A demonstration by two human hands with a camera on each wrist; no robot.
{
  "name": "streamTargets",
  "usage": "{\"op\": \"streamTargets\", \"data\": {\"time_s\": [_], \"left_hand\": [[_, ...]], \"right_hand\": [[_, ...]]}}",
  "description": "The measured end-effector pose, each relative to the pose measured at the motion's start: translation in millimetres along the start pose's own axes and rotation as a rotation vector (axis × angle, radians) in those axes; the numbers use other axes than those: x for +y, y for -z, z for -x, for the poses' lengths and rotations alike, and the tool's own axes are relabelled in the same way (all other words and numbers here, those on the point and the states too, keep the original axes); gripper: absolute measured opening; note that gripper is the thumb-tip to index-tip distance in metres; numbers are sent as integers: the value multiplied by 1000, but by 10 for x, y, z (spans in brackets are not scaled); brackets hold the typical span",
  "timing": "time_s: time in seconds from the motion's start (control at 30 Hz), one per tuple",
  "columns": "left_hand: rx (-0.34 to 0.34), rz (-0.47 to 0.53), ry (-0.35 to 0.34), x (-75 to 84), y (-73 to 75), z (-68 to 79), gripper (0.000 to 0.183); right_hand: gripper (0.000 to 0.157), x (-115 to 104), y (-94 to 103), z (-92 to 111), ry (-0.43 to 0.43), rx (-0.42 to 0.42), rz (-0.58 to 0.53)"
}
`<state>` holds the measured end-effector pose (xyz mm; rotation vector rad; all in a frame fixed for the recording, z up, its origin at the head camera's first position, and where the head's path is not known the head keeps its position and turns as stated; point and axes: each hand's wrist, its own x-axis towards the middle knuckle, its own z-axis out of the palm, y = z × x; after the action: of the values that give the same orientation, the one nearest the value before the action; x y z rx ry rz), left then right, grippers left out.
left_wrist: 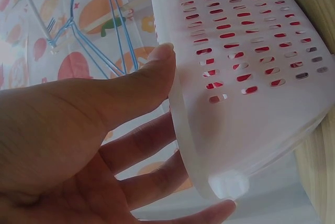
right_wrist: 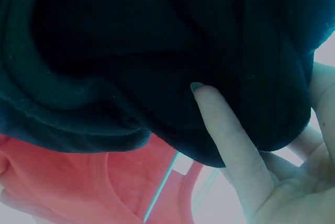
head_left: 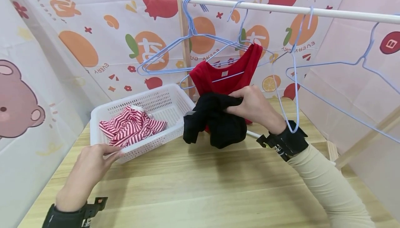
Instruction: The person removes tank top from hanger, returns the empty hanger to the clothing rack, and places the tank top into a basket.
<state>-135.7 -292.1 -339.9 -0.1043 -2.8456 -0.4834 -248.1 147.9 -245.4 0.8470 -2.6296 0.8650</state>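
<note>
My right hand (head_left: 252, 103) grips a bunched black garment (head_left: 225, 125) above the table, in front of a red sleeveless top (head_left: 229, 80) on a blue hanger. In the right wrist view the black cloth (right_wrist: 131, 67) fills the upper part, with the thumb and fingers around its edge. With my left hand (head_left: 93, 162) I hold the near left corner of a white plastic basket (head_left: 156, 144); the left wrist view has the thumb and fingers at its rim (left_wrist: 183, 124). Inside the basket lies a crumpled red-and-white striped garment (head_left: 134, 125).
A white rail (head_left: 275, 9) on a wooden post (head_left: 184, 47) carries several blue hangers (head_left: 168, 47) at left. More bare hangers hang at right, one (head_left: 296, 92) overlapping my right wrist. Beneath is a wooden table (head_left: 175, 193); a fruit-print curtain (head_left: 118, 58) stands behind.
</note>
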Motion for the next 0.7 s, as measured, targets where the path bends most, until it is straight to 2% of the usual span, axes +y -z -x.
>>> {"op": "streamTargets", "data": {"time_s": [0.23, 0.43, 0.7], "left_hand": [[-17, 7, 18, -6, 6, 1, 24], [-3, 5, 20, -36, 7, 41, 23], [15, 2, -17, -19, -12, 12, 22]], "right_hand": [[27, -72, 9, -30, 0, 22, -54], [27, -134, -44, -75, 7, 16, -79], [30, -155, -26, -104, -4, 47, -106]]}}
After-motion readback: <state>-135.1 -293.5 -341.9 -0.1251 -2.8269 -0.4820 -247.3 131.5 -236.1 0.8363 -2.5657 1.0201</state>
